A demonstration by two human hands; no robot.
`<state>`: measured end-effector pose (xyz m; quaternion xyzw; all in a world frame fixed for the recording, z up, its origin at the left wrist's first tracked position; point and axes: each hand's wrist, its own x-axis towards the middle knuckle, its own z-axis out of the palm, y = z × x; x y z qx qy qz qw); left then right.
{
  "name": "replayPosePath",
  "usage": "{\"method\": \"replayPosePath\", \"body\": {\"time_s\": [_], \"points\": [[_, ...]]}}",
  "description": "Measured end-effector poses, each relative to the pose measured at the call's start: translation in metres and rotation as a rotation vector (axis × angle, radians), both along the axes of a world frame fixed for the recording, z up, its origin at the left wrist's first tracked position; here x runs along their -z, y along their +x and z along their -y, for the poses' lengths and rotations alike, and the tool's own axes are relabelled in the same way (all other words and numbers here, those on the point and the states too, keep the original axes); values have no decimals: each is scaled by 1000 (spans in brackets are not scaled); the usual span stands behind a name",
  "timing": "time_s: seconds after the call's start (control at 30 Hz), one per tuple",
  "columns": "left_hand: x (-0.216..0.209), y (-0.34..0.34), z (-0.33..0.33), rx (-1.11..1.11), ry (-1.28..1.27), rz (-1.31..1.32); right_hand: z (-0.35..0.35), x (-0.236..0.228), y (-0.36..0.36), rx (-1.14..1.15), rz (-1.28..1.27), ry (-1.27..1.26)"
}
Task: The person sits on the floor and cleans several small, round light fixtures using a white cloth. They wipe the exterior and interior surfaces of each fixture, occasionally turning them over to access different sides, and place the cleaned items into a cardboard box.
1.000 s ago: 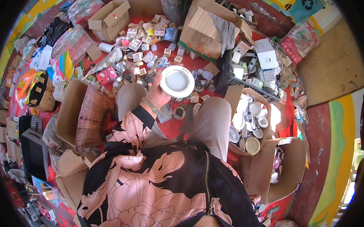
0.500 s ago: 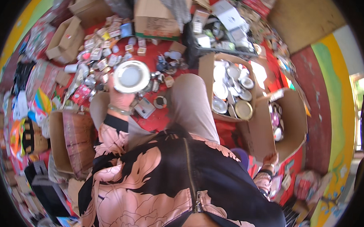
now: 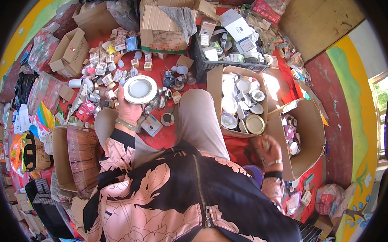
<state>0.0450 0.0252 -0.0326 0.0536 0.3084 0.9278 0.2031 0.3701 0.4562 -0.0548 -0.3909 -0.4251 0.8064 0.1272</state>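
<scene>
My left hand, a bangle on its wrist, grips a round downlight with a silvery rim and a frosted white face turned up. The light is held above the floor in front of my left knee. At the right, my right hand is curled round a small pale, roundish thing too small to name. That hand is beside the near left side of an open cardboard box. Just beyond it, another cardboard box holds several round lights.
Small cartons and loose lamp parts litter the red floor ahead. A black crate full of fittings stands at the back, near a large cardboard box. A box with a pink lining is at my left; a purple container sits by my right side.
My right hand has come up from beside the near end of the right-hand box, moving left and forward, with a small pale thing now in its fingers. My left hand still holds the downlight.
</scene>
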Motion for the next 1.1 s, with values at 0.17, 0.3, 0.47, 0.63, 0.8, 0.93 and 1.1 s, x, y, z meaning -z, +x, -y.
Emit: {"method": "replayPosePath", "body": {"time_s": [0.17, 0.3, 0.47, 0.63, 0.8, 0.93, 1.1], "points": [[-19, 5, 1, 39, 18, 1, 58, -99, -154, -573, -197, 987], [-47, 3, 5, -18, 45, 28, 84, -108, -255, -790, -615, 94], [-61, -22, 21, 53, 165, -40, 183, -118, -344, -930, -715, -87], [-80, -47, 9, 62, 320, -8, 237, -93, -403, -1035, -756, -54], [-60, -64, 12, 0, 323, 31, 250, -68, -425, -1021, -707, -99], [-44, -76, 13, 44, 292, 24, 242, -58, -429, -952, -711, -267], [-37, -76, -2, 49, 264, 126, 243, -65, -434, -1025, -724, -229]]}}
